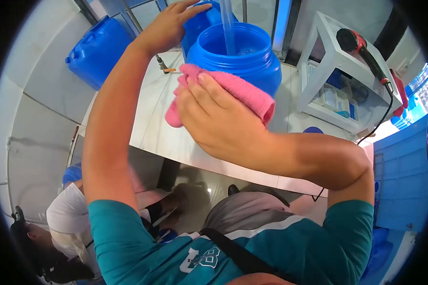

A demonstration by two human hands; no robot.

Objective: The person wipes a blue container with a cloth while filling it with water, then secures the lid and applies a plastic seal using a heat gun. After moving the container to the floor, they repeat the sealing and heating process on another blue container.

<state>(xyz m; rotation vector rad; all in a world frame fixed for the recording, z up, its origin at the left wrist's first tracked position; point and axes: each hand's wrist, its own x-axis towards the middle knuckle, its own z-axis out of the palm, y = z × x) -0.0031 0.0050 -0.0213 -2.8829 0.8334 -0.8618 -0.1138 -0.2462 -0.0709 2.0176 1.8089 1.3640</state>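
My right hand (223,114) presses a folded pink cloth (242,90) near the front wall of a wide-mouthed blue drum (266,71). The drum stands uncapped on the white tiled counter (152,128), and a clear stream of water (228,28) runs down into its mouth. Farther back, a second blue container (195,28) is partly hidden by the drum. My left hand (171,23) reaches to its top, fingers stretched out over it and the thumb apart.
A blue jerrycan (100,50) stands at the back left. Beside my left forearm is a pipe valve with an orange handle (170,70). On the right, a white shelf unit (321,71) carries a red-and-black heat gun (361,47) with a trailing cord. Another person (69,209) is at lower left.
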